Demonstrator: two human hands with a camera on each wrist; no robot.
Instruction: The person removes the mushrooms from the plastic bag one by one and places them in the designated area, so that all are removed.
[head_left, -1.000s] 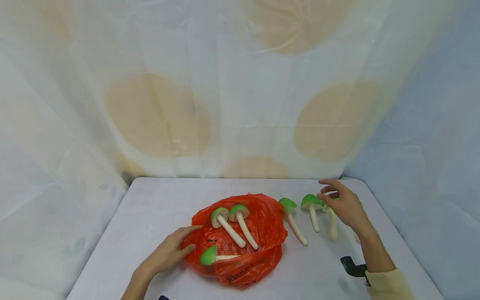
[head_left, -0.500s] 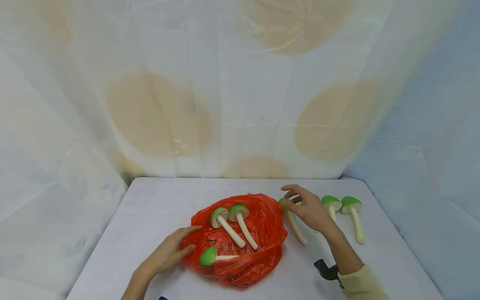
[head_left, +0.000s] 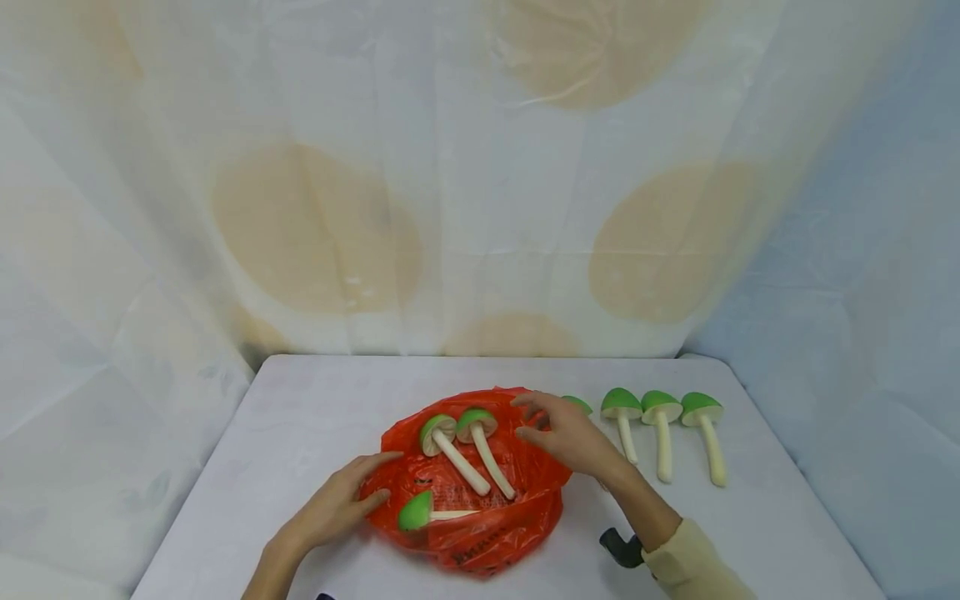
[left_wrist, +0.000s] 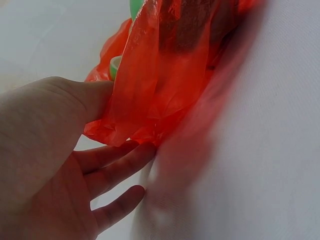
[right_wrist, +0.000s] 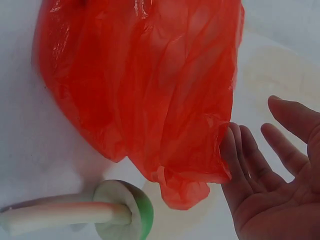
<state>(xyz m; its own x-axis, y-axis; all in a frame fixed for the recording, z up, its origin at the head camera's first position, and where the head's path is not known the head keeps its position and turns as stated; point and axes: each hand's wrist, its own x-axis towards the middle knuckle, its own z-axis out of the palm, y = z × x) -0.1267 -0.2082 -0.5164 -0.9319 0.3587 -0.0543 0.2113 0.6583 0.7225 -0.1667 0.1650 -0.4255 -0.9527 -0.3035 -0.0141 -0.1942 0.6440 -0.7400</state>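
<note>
A red plastic bag (head_left: 487,546) lies opened out on the table, with three green-capped toy mushrooms (head_left: 461,462) with white stems on it. At its left edge my left hand (head_left: 341,504) holds the rim; in the left wrist view the thumb and fingers of this left hand (left_wrist: 55,145) lie on either side of the red plastic. Over the bag's right rim is my right hand (head_left: 573,437), holding nothing. Its fingers are spread, and in the right wrist view the fingertips of the right hand (right_wrist: 280,175) are right beside the bag's edge (right_wrist: 200,115).
Right of the bag, three green-capped mushrooms (head_left: 663,437) lie in a row on the white table (head_left: 315,400). Another mushroom (head_left: 577,403) is mostly hidden behind my right hand. Patterned sheets (head_left: 510,275) hang behind the table and along both sides.
My right hand has moved left, from over the mushrooms at the right to the bag's right rim. The left hand, bag and mushrooms have stayed put.
</note>
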